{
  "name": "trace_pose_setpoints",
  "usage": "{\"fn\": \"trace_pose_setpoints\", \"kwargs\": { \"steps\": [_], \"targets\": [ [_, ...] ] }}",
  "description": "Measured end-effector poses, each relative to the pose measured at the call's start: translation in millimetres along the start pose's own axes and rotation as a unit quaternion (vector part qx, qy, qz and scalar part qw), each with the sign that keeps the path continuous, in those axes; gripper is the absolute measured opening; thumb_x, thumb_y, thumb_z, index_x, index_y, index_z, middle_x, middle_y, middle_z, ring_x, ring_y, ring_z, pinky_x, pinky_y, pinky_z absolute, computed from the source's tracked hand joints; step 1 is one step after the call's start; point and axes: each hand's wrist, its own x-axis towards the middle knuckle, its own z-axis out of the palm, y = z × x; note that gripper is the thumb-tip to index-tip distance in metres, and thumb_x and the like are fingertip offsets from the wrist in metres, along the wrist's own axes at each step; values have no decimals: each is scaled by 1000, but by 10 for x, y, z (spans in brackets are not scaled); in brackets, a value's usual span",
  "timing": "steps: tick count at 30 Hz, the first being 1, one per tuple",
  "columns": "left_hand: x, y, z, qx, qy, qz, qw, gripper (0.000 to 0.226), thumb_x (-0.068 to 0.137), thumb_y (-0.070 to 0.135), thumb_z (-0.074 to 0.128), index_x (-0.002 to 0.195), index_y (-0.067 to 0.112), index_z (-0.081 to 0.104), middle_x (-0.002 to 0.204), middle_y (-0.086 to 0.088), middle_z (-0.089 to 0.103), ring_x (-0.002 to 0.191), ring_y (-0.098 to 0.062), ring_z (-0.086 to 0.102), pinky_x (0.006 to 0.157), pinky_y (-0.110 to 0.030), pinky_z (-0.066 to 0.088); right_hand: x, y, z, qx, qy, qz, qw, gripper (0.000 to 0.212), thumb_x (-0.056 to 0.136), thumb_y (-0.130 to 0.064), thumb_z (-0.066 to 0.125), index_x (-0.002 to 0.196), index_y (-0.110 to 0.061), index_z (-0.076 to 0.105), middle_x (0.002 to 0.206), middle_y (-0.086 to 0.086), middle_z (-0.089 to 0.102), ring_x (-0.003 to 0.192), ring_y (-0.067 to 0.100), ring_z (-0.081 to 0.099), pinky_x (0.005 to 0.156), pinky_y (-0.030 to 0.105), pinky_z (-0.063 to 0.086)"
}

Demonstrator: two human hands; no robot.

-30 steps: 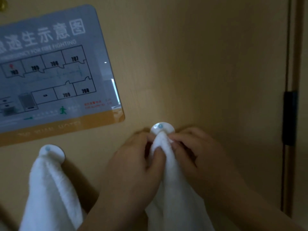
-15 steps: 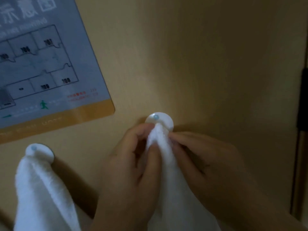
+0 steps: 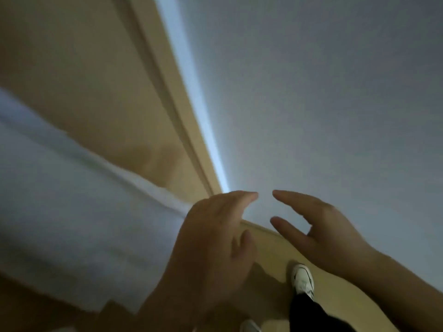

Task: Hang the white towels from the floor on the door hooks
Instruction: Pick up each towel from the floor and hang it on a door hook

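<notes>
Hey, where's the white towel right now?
In the head view, the white towel hangs at the left against the wooden door, its right edge just behind the open left hand; neither hand holds it.

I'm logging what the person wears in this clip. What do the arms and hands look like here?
Both arms are bare up to the frame edge: no sleeves, gloves, rings, watch or markings show on the left hand or the right hand. The picture is dim and blurred.

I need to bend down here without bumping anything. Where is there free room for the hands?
Free: between the left hand and right hand, before the wall, and the floor strip by the shoe. Crowded: the hanging towel fills the left.
</notes>
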Motion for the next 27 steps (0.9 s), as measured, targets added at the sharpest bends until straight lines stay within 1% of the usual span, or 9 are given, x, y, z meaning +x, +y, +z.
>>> {"fn": "trace_pose_setpoints", "kwargs": {
  "steps": [2, 4, 7, 11, 15, 17, 20, 23, 27],
  "targets": [
    [18, 179, 353, -46, -107, -25, 993, 55, 83, 41, 55, 133, 51, 33, 130, 32, 49, 122, 6, 44, 101, -24, 43, -497, 327, -183, -30, 17, 91, 995, 64, 83, -64, 45, 138, -33, 46, 138, -18, 52, 117, -2, 49, 88, 7, 31],
    [11, 559, 753, -60, -186, 6, 981, 60, 86, 41, 55, 137, 53, 26, 133, 33, 45, 123, 8, 42, 100, -25, 44, -1030, 643, -389, -41, 31, 175, 983, 63, 84, -60, 47, 140, -32, 43, 140, -17, 49, 124, 2, 48, 94, 13, 33],
    [23, 1128, 1296, -66, -248, 79, 963, 66, 88, 38, 57, 142, 50, 20, 137, 32, 43, 125, 7, 41, 100, -25, 44, -1894, 1074, -734, -36, 89, 280, 955, 61, 85, -58, 50, 139, -31, 44, 140, -15, 50, 127, 4, 47, 100, 19, 35],
    [-67, 2057, 2160, -42, -351, 170, 920, 63, 94, 34, 50, 143, 50, 15, 140, 28, 43, 125, 2, 42, 102, -28, 42, -3239, 1609, -1051, -15, 162, 412, 897, 60, 85, -62, 47, 139, -34, 43, 140, -16, 51, 122, 3, 51, 96, 20, 39],
    [-318, 3221, 3140, -32, -421, 231, 877, 57, 95, 34, 47, 145, 45, 20, 143, 21, 44, 127, -3, 44, 102, -29, 42, -4631, 2167, -1286, 15, 169, 528, 832, 62, 84, -66, 43, 139, -40, 39, 140, -16, 50, 106, 5, 60, 88, 22, 45],
    [-524, 3733, 3582, -34, -465, 249, 849, 56, 96, 33, 47, 144, 46, 21, 144, 20, 43, 128, -4, 43, 100, -29, 43, -5214, 2411, -1363, 35, 166, 570, 804, 59, 85, -64, 45, 138, -38, 41, 138, -13, 53, 110, 7, 59, 87, 24, 46],
    [-831, 4338, 4058, -27, -515, 274, 811, 57, 96, 30, 47, 144, 46, 20, 142, 18, 44, 124, -5, 45, 95, -25, 44, -5840, 2700, -1504, 48, 185, 604, 774, 55, 87, -59, 47, 137, -35, 44, 135, -12, 56, 119, 8, 55, 89, 26, 46],
    [-991, 4730, 4420, -10, -555, 284, 782, 57, 95, 31, 48, 144, 46, 22, 138, 17, 46, 116, -2, 47, 92, -25, 46, -6166, 2987, -1620, 79, 207, 623, 750, 52, 88, -55, 48, 135, -35, 45, 133, -15, 56, 118, 6, 54, 91, 26, 46],
    [-954, 5087, 4934, 34, -596, 310, 740, 56, 96, 34, 46, 145, 43, 22, 138, 15, 47, 112, -3, 49, 91, -26, 48, -6361, 3453, -1645, 121, 233, 634, 727, 49, 90, -49, 51, 135, -33, 45, 131, -15, 57, 118, 5, 53, 88, 20, 40]
  ]
}}
